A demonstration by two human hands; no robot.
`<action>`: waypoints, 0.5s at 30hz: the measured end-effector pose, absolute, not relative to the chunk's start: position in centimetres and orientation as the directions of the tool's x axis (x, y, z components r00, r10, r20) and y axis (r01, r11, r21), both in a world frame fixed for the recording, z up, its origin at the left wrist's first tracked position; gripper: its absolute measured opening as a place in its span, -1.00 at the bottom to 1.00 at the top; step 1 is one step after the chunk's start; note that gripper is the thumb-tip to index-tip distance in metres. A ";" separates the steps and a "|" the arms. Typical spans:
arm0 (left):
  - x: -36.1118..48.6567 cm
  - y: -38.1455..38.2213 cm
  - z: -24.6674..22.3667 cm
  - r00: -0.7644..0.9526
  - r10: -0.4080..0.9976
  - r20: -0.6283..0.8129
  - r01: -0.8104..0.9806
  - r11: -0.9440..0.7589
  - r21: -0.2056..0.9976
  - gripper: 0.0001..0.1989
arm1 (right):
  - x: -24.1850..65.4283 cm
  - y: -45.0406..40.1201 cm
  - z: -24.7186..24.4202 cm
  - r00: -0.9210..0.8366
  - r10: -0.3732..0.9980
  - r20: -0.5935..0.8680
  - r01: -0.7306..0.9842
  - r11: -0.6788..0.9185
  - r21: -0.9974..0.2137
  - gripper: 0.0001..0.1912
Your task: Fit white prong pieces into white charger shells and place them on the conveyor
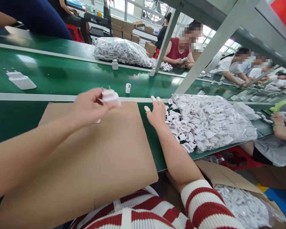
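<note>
Between the thumb and fingers of my left hand (91, 106) is a white plug adapter (110, 97) with two metal pins pointing up, held above the far part of a brown cardboard sheet (114, 143). A small white piece shows just under that hand, mostly hidden. My right hand (157, 113) is right of the cardboard, fingers apart with white covers on the fingertips, holding nothing. It is beside a heap of small white plastic parts (183, 127) that spill from a clear bag (219, 117).
On the green conveyor (81, 76) stand a large white plug (21, 80) and small white adapters (128, 88). Another full clear bag (121, 51) lies beyond. A slanting metal post (195, 60) rises at the right. An open carton (228, 175) sits below; people work across and at the right.
</note>
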State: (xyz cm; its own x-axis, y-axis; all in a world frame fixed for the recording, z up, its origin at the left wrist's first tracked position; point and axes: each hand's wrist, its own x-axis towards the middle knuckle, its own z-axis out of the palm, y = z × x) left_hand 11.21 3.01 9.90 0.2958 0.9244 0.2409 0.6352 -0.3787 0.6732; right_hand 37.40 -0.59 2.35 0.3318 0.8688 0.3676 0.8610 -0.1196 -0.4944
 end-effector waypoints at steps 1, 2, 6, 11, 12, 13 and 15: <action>11.0 4.8 10.5 0.259 0.921 0.290 0.682 -0.387 0.620 -0.51 | 38.1 -0.2 2.1 0.379 0.872 0.311 0.875 -0.228 -0.428 -0.42; 10.7 6.8 10.7 0.241 0.914 0.325 0.722 -0.393 0.570 -0.50 | 38.7 0.0 1.8 0.412 0.878 0.246 0.875 -0.305 -0.376 -0.42; 8.6 14.4 9.3 0.175 0.943 0.285 0.833 -0.296 0.467 -0.47 | 39.4 0.5 1.1 0.419 0.900 0.120 0.885 -0.375 -0.276 -0.57; 6.9 18.9 7.0 0.000 0.999 0.051 0.874 -0.025 0.486 -0.20 | 38.8 0.1 2.0 0.359 0.921 0.150 0.903 -0.301 -0.308 -0.61; 6.9 19.0 7.0 -0.041 0.997 0.071 0.869 0.000 0.494 -0.03 | 38.6 0.0 2.3 0.340 0.924 0.173 0.903 -0.270 -0.335 -0.60; 7.2 19.0 7.2 -0.050 0.990 0.130 0.866 -0.022 0.500 0.15 | 38.2 -0.1 2.6 0.318 0.926 0.202 0.900 -0.228 -0.372 -0.59; 8.4 18.7 7.8 0.024 0.958 0.286 0.860 -0.166 0.483 0.34 | 37.4 -0.4 2.9 0.256 0.928 0.271 0.872 -0.101 -0.479 -0.58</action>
State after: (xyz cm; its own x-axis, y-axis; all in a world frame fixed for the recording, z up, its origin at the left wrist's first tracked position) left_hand 8.42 18.72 7.81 0.0243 0.9580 0.2857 0.8599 -0.1658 0.4828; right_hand 37.41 -0.37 2.95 0.2559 0.9280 0.2709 0.8719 -0.1006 -0.4791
